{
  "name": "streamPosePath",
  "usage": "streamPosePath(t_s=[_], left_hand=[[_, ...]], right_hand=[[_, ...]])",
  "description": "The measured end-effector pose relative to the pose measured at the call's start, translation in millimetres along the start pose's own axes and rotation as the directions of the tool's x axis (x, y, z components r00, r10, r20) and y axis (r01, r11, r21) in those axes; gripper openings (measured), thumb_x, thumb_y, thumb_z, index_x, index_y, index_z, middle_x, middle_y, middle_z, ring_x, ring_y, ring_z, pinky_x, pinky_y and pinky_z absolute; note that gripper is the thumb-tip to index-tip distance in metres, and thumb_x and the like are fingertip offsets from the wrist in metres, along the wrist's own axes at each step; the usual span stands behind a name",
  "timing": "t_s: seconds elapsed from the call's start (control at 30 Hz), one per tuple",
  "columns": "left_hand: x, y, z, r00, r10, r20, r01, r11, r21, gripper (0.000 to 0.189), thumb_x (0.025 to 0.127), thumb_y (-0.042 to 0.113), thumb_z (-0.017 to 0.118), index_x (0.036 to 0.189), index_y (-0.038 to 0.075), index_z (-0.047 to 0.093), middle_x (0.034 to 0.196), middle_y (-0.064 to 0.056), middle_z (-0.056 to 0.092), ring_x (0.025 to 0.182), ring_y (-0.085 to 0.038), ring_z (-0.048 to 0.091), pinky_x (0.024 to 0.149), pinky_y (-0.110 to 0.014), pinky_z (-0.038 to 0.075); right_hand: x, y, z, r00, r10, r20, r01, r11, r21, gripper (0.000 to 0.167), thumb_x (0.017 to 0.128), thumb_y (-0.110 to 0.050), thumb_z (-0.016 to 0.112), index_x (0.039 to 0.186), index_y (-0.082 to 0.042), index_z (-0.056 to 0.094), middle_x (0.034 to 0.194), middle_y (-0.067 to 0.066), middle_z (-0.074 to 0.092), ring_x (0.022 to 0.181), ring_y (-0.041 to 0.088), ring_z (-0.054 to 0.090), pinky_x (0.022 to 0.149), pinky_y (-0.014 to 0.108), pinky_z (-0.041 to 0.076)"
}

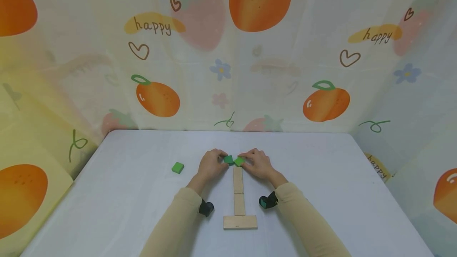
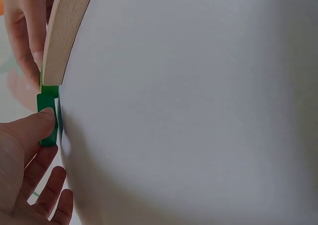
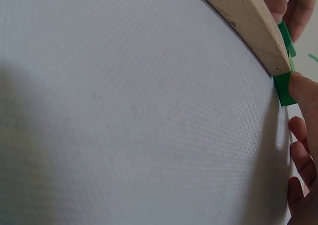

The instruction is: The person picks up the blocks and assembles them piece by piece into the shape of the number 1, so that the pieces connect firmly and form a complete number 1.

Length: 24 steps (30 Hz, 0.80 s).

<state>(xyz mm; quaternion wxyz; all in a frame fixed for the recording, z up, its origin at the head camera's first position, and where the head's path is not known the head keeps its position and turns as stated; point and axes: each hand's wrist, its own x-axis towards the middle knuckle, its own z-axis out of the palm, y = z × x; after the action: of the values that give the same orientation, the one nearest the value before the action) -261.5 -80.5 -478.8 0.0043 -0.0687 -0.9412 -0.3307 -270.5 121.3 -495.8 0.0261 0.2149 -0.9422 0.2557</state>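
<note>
My left hand (image 1: 211,164) pinches a dark green block (image 1: 229,160) between thumb and fingers. In the left wrist view that green block (image 2: 47,119) shows as a small flat piece under the thumb. Opposite it, my right hand (image 1: 258,163) pinches a lighter green block (image 1: 239,162), turned at an angle at the far end of a line of wooden blocks. The upper wooden block (image 1: 238,179) and lower wooden block (image 1: 239,204) lie end to end, running toward me. Across their near end lies a third wooden block (image 1: 240,222), forming a crossbar.
Another green block (image 1: 177,167) lies on the white table (image 1: 107,209), left of my left hand. A curtain (image 1: 250,50) printed with fruit hangs behind the table's far edge. Dark wrist cameras (image 1: 206,208) hang at both sleeves, close beside the wooden row.
</note>
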Motion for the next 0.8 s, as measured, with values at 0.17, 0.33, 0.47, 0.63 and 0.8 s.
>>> streamPosePath(t_s=[0.17,0.33,0.47,0.63,0.8], left_hand=[[-2.1,-0.4,-0.6,1.0,-0.006,0.01,0.006,1.0,0.009,0.03,0.075,0.02,0.074,0.102,0.011,0.067,0.101,-0.004,0.063,0.095,-0.021,0.054,0.084,-0.038,0.044],[-4.5,-0.3,-0.8,1.0,0.005,0.021,-0.005,1.0,0.018,0.029,0.074,0.021,0.075,0.1,0.011,0.068,0.097,-0.003,0.063,0.09,-0.019,0.054,0.079,-0.037,0.045],[-4.5,-1.4,0.8,1.0,0.015,0.021,-0.015,1.0,0.027,0.029,0.073,0.022,0.076,0.099,0.012,0.068,0.095,-0.002,0.063,0.087,-0.018,0.053,0.077,-0.035,0.045],[-4.9,-1.0,1.4,0.999,0.03,0.02,-0.031,0.999,0.043,0.029,0.073,0.023,0.076,0.098,0.013,0.068,0.093,-0.001,0.064,0.087,-0.017,0.053,0.077,-0.034,0.045],[-5.8,0.8,0.5,0.999,0.039,0.021,-0.04,0.998,0.039,0.029,0.072,0.023,0.077,0.098,0.012,0.069,0.093,-0.001,0.064,0.088,-0.018,0.053,0.078,-0.035,0.044]], right_hand=[[-0.3,-1.2,-1.1,1.0,-0.001,0.0,0.001,1.0,0.006,0.031,0.086,-0.031,0.062,0.116,-0.024,0.064,0.106,0.006,0.055,0.097,0.027,0.049,0.076,0.047,0.039],[-0.5,-1.9,-1.0,1.0,0.002,0.0,-0.002,1.0,0.002,0.031,0.086,-0.031,0.062,0.116,-0.024,0.064,0.106,0.006,0.055,0.097,0.026,0.049,0.076,0.046,0.04],[-0.8,-2.0,-0.6,1.0,0.009,-0.004,-0.009,1.0,0.001,0.03,0.086,-0.031,0.063,0.115,-0.025,0.064,0.106,0.005,0.055,0.096,0.026,0.049,0.076,0.046,0.04],[-0.6,-2.7,-0.8,1.0,0.021,-0.005,-0.021,1.0,0.005,0.03,0.086,-0.031,0.063,0.115,-0.025,0.064,0.105,0.004,0.054,0.096,0.025,0.048,0.076,0.046,0.039],[-0.6,-3.0,-1.2,1.0,0.026,0.001,-0.026,1.0,0.006,0.03,0.086,-0.031,0.063,0.115,-0.024,0.064,0.106,0.005,0.054,0.098,0.026,0.048,0.078,0.047,0.039]])
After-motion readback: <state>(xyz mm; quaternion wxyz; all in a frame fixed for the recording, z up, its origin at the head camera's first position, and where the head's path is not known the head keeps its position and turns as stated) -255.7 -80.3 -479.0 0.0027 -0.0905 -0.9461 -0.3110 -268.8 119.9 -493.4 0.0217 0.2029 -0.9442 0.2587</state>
